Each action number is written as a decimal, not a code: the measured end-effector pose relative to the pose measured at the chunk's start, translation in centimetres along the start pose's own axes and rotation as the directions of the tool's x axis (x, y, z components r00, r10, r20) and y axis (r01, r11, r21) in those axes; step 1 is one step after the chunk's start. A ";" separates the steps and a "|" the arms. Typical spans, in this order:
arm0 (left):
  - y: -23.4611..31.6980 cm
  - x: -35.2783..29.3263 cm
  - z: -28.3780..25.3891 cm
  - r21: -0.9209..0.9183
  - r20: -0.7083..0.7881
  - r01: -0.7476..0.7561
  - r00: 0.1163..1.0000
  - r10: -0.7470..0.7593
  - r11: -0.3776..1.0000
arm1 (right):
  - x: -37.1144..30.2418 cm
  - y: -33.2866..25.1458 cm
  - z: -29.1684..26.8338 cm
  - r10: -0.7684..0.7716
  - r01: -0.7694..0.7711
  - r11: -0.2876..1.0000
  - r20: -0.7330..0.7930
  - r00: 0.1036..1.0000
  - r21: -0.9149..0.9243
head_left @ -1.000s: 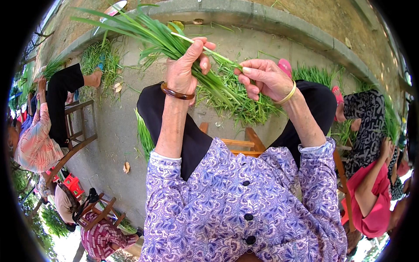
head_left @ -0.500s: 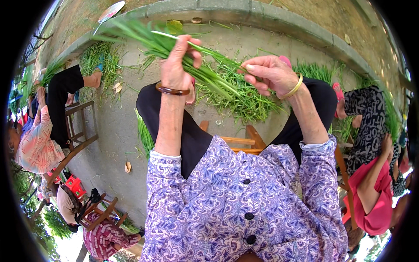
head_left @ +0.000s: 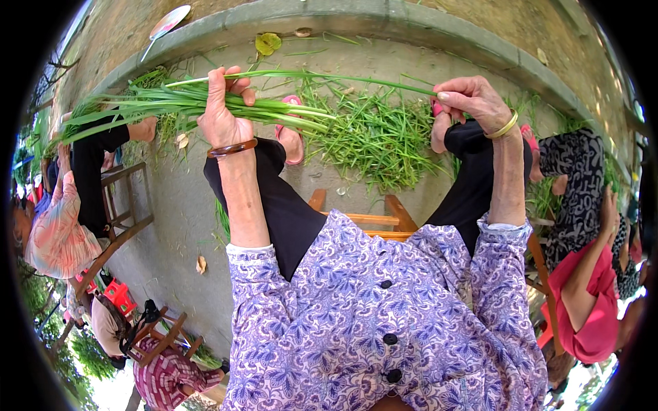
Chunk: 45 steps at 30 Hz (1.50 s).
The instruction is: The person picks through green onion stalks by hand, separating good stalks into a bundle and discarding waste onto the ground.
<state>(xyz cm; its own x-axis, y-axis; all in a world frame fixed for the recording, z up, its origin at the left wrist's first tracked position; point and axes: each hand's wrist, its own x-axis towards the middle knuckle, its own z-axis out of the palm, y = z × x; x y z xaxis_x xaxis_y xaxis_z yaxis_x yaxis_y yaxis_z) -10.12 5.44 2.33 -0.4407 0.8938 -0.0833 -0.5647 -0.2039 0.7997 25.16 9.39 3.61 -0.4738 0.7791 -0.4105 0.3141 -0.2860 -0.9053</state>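
My left hand (head_left: 228, 109), with a brown bangle at its wrist, is closed round a bundle of chives (head_left: 154, 103). Their leafy ends fan out to the left, and the cut-looking stem ends stick out to the right. Farther right, my right hand (head_left: 473, 103), wearing a yellow bangle, pinches the tip of one long green chive strand (head_left: 356, 79). That strand runs nearly level across the gap to the bundle. Below it, between my feet, a loose heap of green stalks (head_left: 373, 140) lies on the concrete.
A stone kerb (head_left: 343, 17) curves across the far side, with a round fan (head_left: 169, 22) beyond it. People sit on both sides, one in a red top (head_left: 582, 308). More greens (head_left: 154, 82) lie at left, near a wooden chair (head_left: 130, 198). A yellow leaf (head_left: 268, 44) lies by the kerb.
My hands have moved apart: the left one leftward with the bundle, the right one to the right. The strand between them now stretches out long, and the bundle has turned more level.
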 end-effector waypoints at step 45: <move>-0.5 -0.8 0.9 0.024 0.393 0.206 0.898 -0.198 0.978 | 1.6 0.0 3.8 -0.222 0.213 0.975 -0.191 0.956 -0.067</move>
<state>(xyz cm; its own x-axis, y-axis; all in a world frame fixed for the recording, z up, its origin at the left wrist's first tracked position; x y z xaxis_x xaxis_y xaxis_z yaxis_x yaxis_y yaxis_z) -8.85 5.14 2.51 -0.0094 1.0000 0.0002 -0.6262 -0.0061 0.7796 21.25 8.54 2.54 -0.3660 0.9149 -0.1703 0.2602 -0.0751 -0.9626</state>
